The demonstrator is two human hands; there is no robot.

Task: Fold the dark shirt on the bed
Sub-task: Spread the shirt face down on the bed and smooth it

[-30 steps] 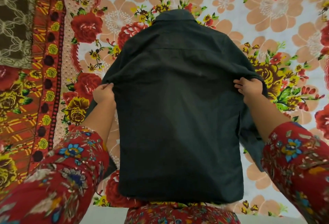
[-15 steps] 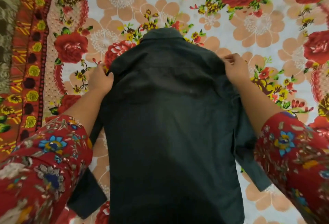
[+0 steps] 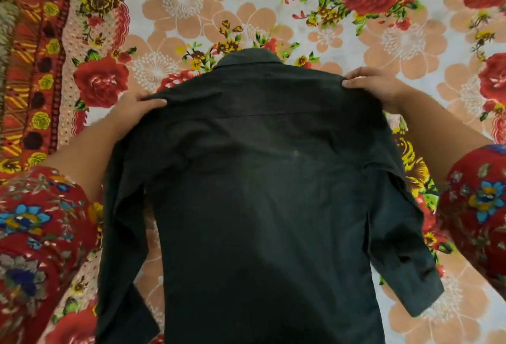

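Observation:
The dark shirt (image 3: pixel 257 179) lies back side up on the bed, collar pointing away from me and hem running out of the bottom of the view. Both sleeves hang down along its sides, with the right cuff near the lower right. My left hand (image 3: pixel 137 107) grips the left shoulder of the shirt, thumb on top of the cloth. My right hand (image 3: pixel 375 83) grips the right shoulder the same way, fingers curled over the seam. Red flowered sleeves cover both my forearms.
A flowered bedsheet (image 3: pixel 328 23) in red, peach and white covers the bed under and around the shirt. A red and yellow patterned border strip (image 3: pixel 35 70) runs down the left side.
Both hands slid from the shirt's sides up to its shoulders. The view came closer and the hem has dropped out of the frame.

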